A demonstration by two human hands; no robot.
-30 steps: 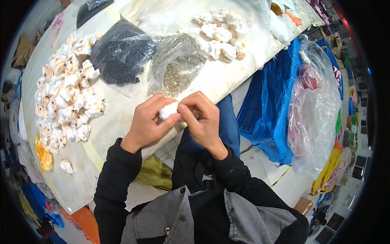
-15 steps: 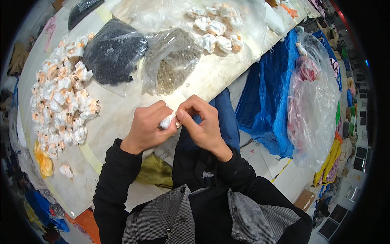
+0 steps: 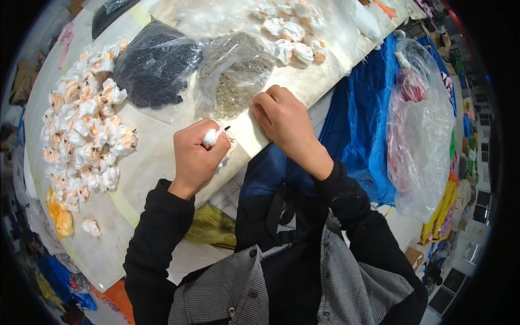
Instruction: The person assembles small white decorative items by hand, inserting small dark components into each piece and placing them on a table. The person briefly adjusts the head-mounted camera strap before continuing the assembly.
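Along the counter's (image 3: 149, 162) left edge, a crumpled yellow bundle (image 3: 60, 216) lies below a broad pile of white and peach puffs (image 3: 86, 130). A single puff (image 3: 91, 227) sits apart from the pile, nearer the lower left corner. To the right of the pile, away from the near edge, a clear bag of black material (image 3: 157, 65) lies flat.

The left hand (image 3: 197, 157) is over the near edge, its fingers curled into a loose fist and the thumb pressed toward the forefinger. It grips a white tuft (image 3: 210, 137), which bulges out above the thumb; a thin dark tip (image 3: 227, 128) shows just beside it, pointing right. How much of the tuft is inside the fist is hidden.

Beyond the gap between the hands, a clear bag of small tan bits (image 3: 233, 81) rests on the counter. The right hand (image 3: 286, 116) is at the near edge just beside this bag, back upward, fingers bent and bunched together; whether they pinch anything cannot be told.

Farther along, toward the upper right corner, a smaller group of white puffs (image 3: 292, 35) lies near clear plastic. Past the near edge hang a blue sheet (image 3: 360, 108) and a large clear plastic bag (image 3: 420, 141).
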